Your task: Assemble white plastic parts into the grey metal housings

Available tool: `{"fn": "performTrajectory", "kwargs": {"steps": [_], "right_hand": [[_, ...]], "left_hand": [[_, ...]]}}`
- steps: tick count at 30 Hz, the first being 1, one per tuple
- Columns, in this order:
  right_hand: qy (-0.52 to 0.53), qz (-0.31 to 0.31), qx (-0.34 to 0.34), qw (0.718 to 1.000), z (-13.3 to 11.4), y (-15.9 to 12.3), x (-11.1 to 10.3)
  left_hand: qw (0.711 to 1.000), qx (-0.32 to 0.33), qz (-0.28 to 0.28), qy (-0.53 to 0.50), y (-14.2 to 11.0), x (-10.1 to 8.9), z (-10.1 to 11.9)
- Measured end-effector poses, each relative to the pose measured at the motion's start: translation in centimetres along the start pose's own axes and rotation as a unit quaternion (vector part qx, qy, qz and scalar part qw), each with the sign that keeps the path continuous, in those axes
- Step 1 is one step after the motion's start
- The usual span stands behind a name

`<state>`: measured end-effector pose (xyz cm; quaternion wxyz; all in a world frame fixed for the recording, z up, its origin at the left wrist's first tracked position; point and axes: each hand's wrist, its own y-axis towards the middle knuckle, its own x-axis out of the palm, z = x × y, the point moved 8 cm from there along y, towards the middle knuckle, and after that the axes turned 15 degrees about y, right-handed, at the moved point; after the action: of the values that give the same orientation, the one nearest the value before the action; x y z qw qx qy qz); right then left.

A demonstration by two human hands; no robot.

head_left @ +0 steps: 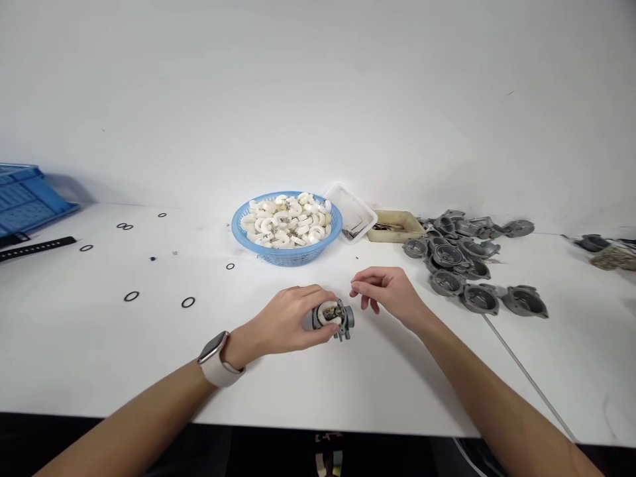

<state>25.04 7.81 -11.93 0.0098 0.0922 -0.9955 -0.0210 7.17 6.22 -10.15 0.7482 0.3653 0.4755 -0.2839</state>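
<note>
My left hand [293, 321] is closed round a grey metal carburetor body [349, 317] on the white table. A white C-shaped float [322, 311] lies in the body's open top, with brass parts beside it. The left fingers hide part of the body. My right hand [385, 291] is just to the right of the carburetor, apart from it. Its thumb and forefinger meet in a pinch, the other fingers curled loosely; anything between the tips is too small to make out.
Beyond my hands stands a blue basket [291, 257] heaped with white floats. Next to it are a white tray [368, 215] and a yellowish tray [415, 224] with thin metal pieces. Grey metal bowls [479, 298] cluster at right. Black rings [188, 302] and a blue crate [30, 199] are left.
</note>
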Motion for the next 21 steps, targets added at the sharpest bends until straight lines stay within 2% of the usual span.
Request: {"fn": "performTrajectory", "kwargs": {"steps": [5, 12, 21], "right_hand": [[0.086, 0.064, -0.028, 0.994, -0.1, -1.4, -0.4], [0.116, 0.077, -0.039, 0.990, 0.2, -1.9, 1.8], [0.100, 0.067, -0.039, 0.992, 0.1, -1.9, 2.8]], "left_hand": [[1.000, 0.007, 0.021, -0.020, 0.2, 0.2, 0.1], [0.999, -0.016, 0.041, -0.010, -0.1, 0.6, -0.3], [0.997, -0.008, 0.061, -0.044, -0.3, 0.5, -0.2]]}}
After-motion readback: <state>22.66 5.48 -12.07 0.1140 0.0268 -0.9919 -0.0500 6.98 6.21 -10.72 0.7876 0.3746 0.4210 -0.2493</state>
